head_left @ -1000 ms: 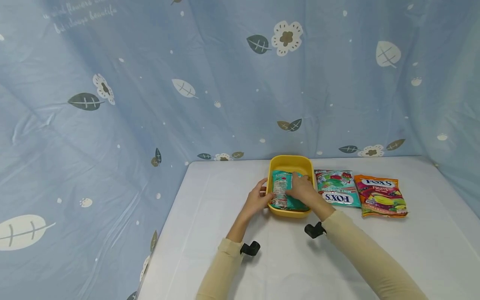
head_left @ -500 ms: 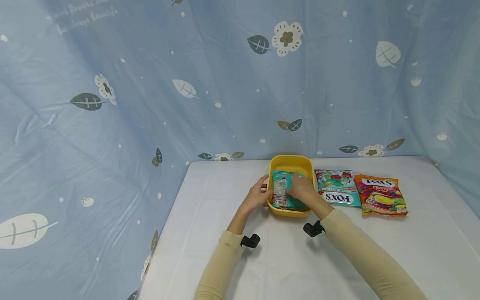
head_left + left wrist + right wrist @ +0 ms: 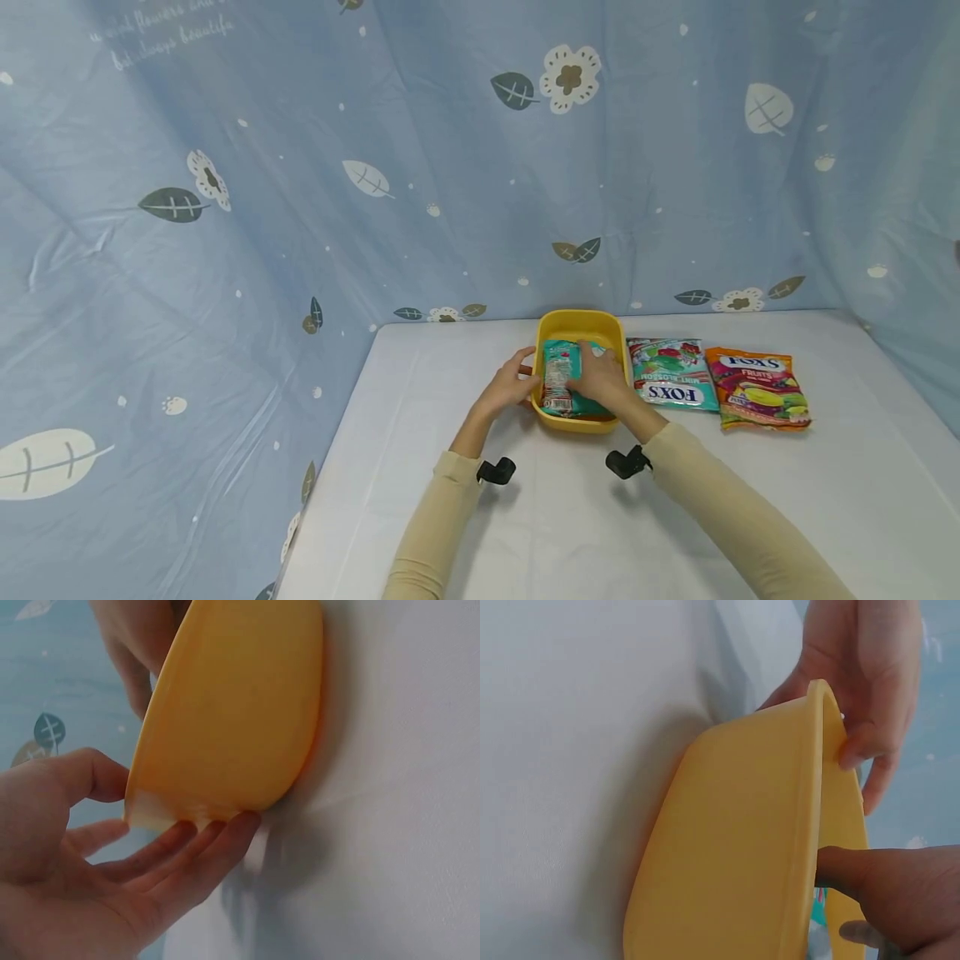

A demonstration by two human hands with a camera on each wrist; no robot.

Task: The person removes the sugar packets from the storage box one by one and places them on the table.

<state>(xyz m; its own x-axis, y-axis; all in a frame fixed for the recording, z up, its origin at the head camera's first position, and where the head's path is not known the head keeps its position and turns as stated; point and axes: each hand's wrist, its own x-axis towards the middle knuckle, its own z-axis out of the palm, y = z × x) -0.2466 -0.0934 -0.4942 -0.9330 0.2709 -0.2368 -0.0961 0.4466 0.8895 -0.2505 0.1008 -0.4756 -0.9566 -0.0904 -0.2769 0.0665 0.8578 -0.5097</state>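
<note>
A yellow plastic tub [image 3: 577,321] stands at the back of the table with a teal candy bag [image 3: 557,375] lying in its near part, printed label panel facing up. My left hand [image 3: 510,386] grips the tub's left side. In the left wrist view its thumb [image 3: 109,776] is at the rim and the fingers lie along the outer wall. My right hand [image 3: 603,379] reaches into the tub from the right, thumb and forefinger spread on the bag and covering its right part. I cannot tell whether its other fingers, largely hidden, curl round the bag.
Right of the tub, close beside it, lies a green Fox's Mint Blossom bag [image 3: 671,375]. An orange Fox's Fruits bag [image 3: 759,389] is just beyond it. A blue patterned curtain [image 3: 465,167] hangs behind the white table [image 3: 555,517].
Both hands stay at the tub and the bag in it, with only slight shifts. The left forearm has drawn up a little. The two bags on the right lie as before.
</note>
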